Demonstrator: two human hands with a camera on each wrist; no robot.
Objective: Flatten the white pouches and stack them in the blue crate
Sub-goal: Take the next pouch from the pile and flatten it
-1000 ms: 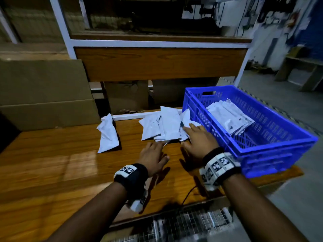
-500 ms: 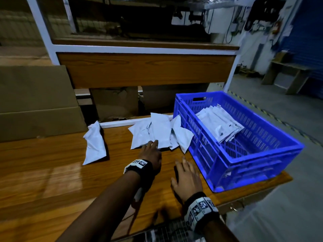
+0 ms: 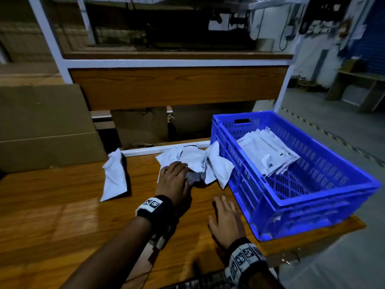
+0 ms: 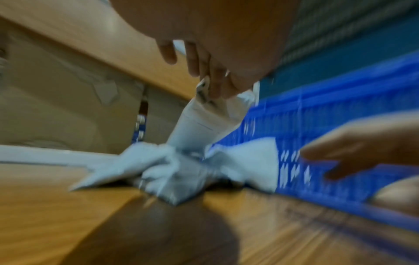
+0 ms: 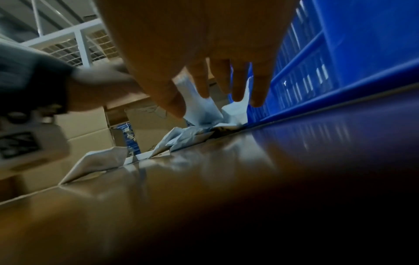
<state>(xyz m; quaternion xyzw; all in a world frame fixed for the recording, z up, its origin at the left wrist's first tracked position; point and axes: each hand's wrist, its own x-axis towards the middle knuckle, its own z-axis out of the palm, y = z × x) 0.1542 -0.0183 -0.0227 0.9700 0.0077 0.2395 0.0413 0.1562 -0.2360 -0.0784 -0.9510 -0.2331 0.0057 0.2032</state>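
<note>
While 1 left hand [image 3: 174, 180] grips heaped pouches [image 3: 195, 161], 1 lies apart.

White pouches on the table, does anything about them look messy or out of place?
Yes. The pile of pouches beside the blue crate is crumpled and overlapping, and one pouch lies apart to the left.

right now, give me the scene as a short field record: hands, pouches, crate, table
left hand: grips a crumpled pouch at the near edge of the loose pile
right hand: fingers straight, over the wooden table, holds nothing
loose pile: crumpled white pouches against the blue crate's left wall
single pouch: lies apart, left of the pile
blue crate: on the table's right end, holds a stack of flattened pouches
wooden table: glossy
</note>
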